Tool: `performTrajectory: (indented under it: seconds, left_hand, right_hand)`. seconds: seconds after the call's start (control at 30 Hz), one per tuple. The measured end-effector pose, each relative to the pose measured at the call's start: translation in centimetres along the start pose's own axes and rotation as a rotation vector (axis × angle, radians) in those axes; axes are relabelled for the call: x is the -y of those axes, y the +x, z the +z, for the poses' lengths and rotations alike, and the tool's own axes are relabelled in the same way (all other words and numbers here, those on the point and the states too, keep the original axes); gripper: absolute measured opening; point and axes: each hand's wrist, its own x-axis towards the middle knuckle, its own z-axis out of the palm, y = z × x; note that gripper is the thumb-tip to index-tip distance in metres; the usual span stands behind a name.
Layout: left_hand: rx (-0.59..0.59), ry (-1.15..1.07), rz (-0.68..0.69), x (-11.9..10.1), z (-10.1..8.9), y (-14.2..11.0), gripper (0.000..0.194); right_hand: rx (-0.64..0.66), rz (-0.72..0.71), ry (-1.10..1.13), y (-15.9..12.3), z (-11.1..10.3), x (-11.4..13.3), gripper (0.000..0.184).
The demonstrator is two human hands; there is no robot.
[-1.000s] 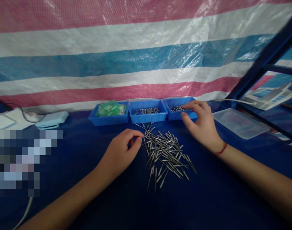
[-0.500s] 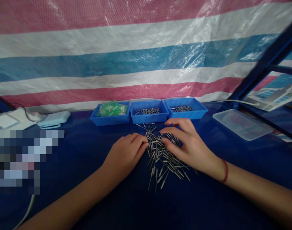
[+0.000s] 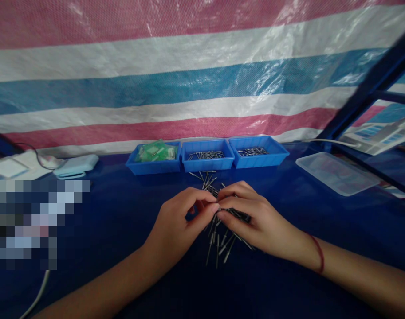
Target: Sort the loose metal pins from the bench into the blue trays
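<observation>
A loose pile of blind rivets (image 3: 218,241), silvery with thin dark stems, lies on the dark blue table in front of me. My left hand (image 3: 185,217) is at the pile's left side, its thumb and forefinger closed in a pinch; what they hold is hidden. Over the pile, my right hand (image 3: 252,215) has its thumb and fingers closed on a rivet (image 3: 218,208), of which only a small bit shows. The fingertips of both hands meet there. Part of the pile is covered by my right hand.
Behind the pile stand a blue bin (image 3: 154,166) with green packets, a middle blue bin (image 3: 208,165) and a right blue bin (image 3: 260,160), both with rivets. A clear plastic lid (image 3: 337,173) lies right. A light blue case (image 3: 76,165) and a white cable (image 3: 39,290) are left.
My right hand has come down and left, and its spread fingers have closed on a rivet. My left hand has shifted right, turning its thumb and forefinger to meet the right fingertips.
</observation>
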Motion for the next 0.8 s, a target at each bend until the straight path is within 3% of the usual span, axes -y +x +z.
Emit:
performTrajectory:
  seconds: [0.27,0.8]
  left_hand:
    - [0.059,-0.110,-0.114,0.24,0.20,-0.20,0.008]
    - [0.060,-0.165,-0.060,0.16,0.41,-0.19,0.010]
  right_hand:
    - [-0.044,0.022,0.053,-0.03,0.14,0.12,0.011]
    - [-0.019,0.043,0.050,0.01,0.35,0.21,0.012]
